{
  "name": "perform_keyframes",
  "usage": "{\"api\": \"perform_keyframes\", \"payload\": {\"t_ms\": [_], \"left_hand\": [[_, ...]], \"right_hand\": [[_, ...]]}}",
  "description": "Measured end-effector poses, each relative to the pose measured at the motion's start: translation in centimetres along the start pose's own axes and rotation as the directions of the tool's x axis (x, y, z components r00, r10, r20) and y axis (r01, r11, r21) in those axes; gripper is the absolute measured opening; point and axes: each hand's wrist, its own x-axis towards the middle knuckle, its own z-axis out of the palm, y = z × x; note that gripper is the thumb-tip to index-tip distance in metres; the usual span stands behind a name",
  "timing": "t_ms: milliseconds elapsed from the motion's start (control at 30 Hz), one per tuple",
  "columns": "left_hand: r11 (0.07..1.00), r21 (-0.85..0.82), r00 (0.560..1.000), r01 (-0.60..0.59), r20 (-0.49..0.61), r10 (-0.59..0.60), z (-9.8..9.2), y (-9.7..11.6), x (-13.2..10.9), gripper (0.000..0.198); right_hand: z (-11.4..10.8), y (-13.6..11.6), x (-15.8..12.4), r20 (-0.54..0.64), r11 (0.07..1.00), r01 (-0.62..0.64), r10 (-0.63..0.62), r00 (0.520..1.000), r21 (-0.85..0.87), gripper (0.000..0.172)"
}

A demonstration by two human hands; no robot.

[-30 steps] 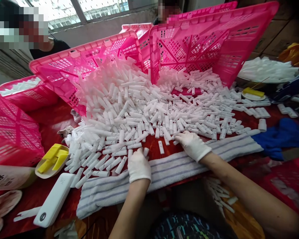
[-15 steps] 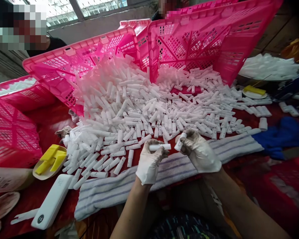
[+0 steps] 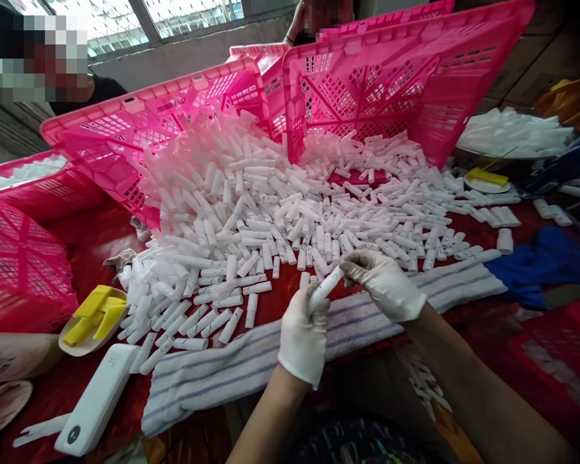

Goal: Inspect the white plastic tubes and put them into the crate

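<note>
Meeting above towel (image 3: 251,361): left hand (image 3: 303,335), right hand (image 3: 384,283) gripping white tube (image 3: 327,288).

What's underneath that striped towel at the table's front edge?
The red table covering shows around the striped towel and likely continues beneath it; anything else there is covered. Above it, the left hand and right hand hold one white tube.
</note>
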Motion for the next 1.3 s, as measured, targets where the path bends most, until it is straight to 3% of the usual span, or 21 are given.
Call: {"api": "perform_keyframes", "payload": {"t_ms": [67, 100, 200, 267, 333, 367, 400, 433, 500, 567, 667, 833, 1000, 1067, 1133, 1233, 1300], "left_hand": [[0.991, 0.082, 0.994, -0.102, -0.038, 0.106, -0.2, 0.1, 0.2, 0.036], [0.994, 0.066, 0.996, -0.085, -0.029, 0.087, -0.2, 0.2, 0.2, 0.036], [0.962, -0.198, 0.977, 0.189, 0.140, -0.163, -0.5, 1.1, 0.4, 0.036], [0.825, -0.387, 0.887, 0.411, 0.377, -0.265, -0.9, 1.8, 0.6, 0.040], [0.699, -0.440, 0.778, 0.564, 0.568, -0.269, -1.4, 2.4, 0.7, 0.043], [0.676, -0.432, 0.745, 0.597, 0.611, -0.267, -1.5, 2.6, 0.7, 0.043], [0.688, -0.415, 0.743, 0.595, 0.609, -0.276, -1.5, 2.7, 0.6, 0.043], [0.737, -0.386, 0.776, 0.554, 0.560, -0.290, -1.4, 2.6, 0.5, 0.042], [0.908, -0.242, 0.906, 0.343, 0.339, -0.252, -0.8, 2.3, 0.0, 0.038], [0.996, 0.029, 0.989, 0.081, 0.123, -0.084, 0.0, 1.8, -0.5, 0.032], [0.959, 0.271, 0.995, -0.089, 0.062, 0.074, 0.7, 1.3, -1.0, 0.029], [0.947, 0.304, 0.994, -0.099, 0.070, 0.081, 1.0, 1.3, -0.7, 0.029], [0.927, 0.363, 0.994, -0.100, 0.072, 0.079, 1.1, 0.3, -0.7, 0.033], [0.917, 0.388, 0.985, -0.089, 0.168, 0.025, 0.5, -0.2, -0.5, 0.036], [0.886, 0.446, 0.966, -0.125, 0.257, 0.007, -0.4, -0.6, 0.2, 0.040], [0.699, 0.715, 0.999, -0.027, 0.046, -0.008, -1.5, -1.0, 2.5, 0.053], [0.535, 0.838, 0.994, 0.105, -0.094, -0.048, -1.5, -1.1, 4.2, 0.060]], "right_hand": [[0.0, -0.2, 0.0, 0.045, 1.000, -0.017, 0.017, 0.999, -0.011, 0.045], [0.2, -0.3, -0.1, 0.045, 1.000, -0.006, 0.006, 0.999, -0.006, 0.045], [0.6, -0.3, -0.6, 0.075, 0.999, 0.045, -0.047, 0.996, 0.016, 0.041], [0.4, -0.2, -0.9, 0.123, 0.995, 0.101, -0.103, 0.987, 0.024, 0.035], [0.0, -0.1, -1.0, 0.175, 0.984, 0.177, -0.175, 0.969, 0.001, 0.027], [-0.2, 0.0, -1.0, 0.200, 0.977, 0.213, -0.205, 0.958, -0.015, 0.023], [-0.4, 0.1, -1.0, 0.218, 0.971, 0.237, -0.225, 0.949, -0.028, 0.021], [-0.6, 0.2, -1.0, 0.223, 0.969, 0.245, -0.231, 0.947, -0.035, 0.021], [-0.6, 0.4, -1.0, 0.178, 0.977, 0.213, -0.205, 0.962, -0.025, 0.026], [-0.3, 0.6, -1.3, 0.087, 0.989, 0.148, -0.148, 0.985, 0.004, 0.033], [0.1, 0.5, -1.9, -0.002, 0.996, 0.079, -0.079, 0.997, 0.040, 0.037], [0.8, 0.2, -2.6, 0.021, 0.997, 0.068, -0.069, 0.997, 0.026, 0.032], [1.5, 1.0, -3.1, 0.068, 0.974, 0.198, -0.192, 0.979, -0.107, 0.025], [0.4, 0.8, -3.8, 0.038, 0.944, 0.222, -0.220, 0.975, -0.244, 0.016], [-1.9, 0.3, -5.4, -0.022, 0.891, 0.154, -0.180, 0.983, -0.427, 0.006], [-5.8, -0.3, -8.2, -0.094, 0.740, -0.011, -0.071, 0.993, -0.673, 0.013], [-7.7, -0.3, -8.7, -0.122, 0.605, -0.018, -0.132, 0.984, -0.796, 0.017]]}}
